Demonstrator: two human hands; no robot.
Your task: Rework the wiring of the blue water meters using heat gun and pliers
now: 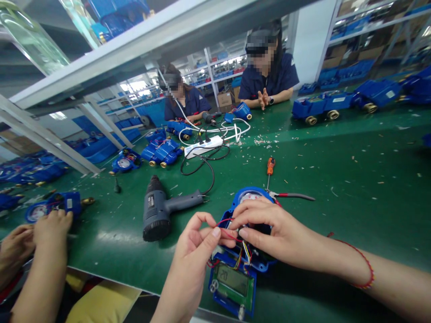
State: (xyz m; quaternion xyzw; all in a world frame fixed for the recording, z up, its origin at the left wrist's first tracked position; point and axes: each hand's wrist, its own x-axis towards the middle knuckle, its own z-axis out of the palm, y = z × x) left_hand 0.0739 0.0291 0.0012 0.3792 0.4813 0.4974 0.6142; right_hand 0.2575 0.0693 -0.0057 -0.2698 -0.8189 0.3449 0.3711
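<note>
A blue water meter (247, 196) lies opened on the green table in front of me, its lid with a green LCD board (232, 280) folded toward me and joined by coloured wires (243, 255). My left hand (198, 244) pinches a thin red wire (226, 233) between thumb and fingers. My right hand (269, 231) rests over the meter body, fingertips closed on the same red wire right beside the left thumb. A red thread bracelet (365, 264) circles my right wrist.
A grey heat gun (161, 211) lies left of the meter; red-handled pliers (289, 195) and an orange screwdriver (270, 168) lie behind it. A white power strip (204, 146) with cables sits farther back. Another worker's hands (37, 233) work at the left; two people sit across the table among blue meters (161, 152).
</note>
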